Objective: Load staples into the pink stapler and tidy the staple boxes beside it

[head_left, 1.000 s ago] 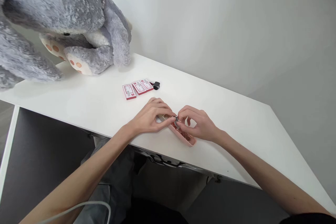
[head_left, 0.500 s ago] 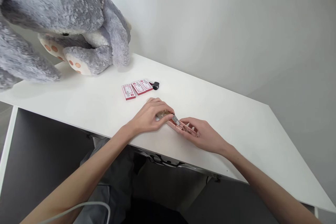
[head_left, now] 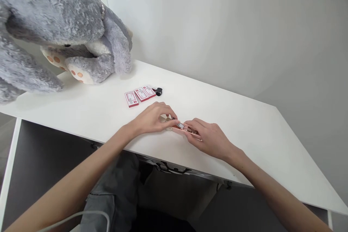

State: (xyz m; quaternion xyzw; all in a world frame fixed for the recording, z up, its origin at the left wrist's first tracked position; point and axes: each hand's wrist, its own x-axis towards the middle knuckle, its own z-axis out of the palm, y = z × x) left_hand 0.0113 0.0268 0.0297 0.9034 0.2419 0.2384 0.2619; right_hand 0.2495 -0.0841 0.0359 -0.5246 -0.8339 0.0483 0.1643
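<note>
Far left, a grey plush toy [head_left: 54, 32] sits on the table [head_left: 244, 127]. Then 3 red boxes [head_left: 140, 95] in a row, w/ a small black thing [head_left: 158, 91] just beside them. Near the front edge my left hand [head_left: 153, 120] pinches one end of the pink stapler [head_left: 186, 129]. My right hand [head_left: 210, 139] grips the other end, lying low on the table.

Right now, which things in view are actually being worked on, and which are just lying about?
In hand:
- pink stapler, lying on the white table
- left hand and right hand, both gripping it

Lying about, untouched:
- three red-and-white boxes
- small black object
- grey plush toy
</note>
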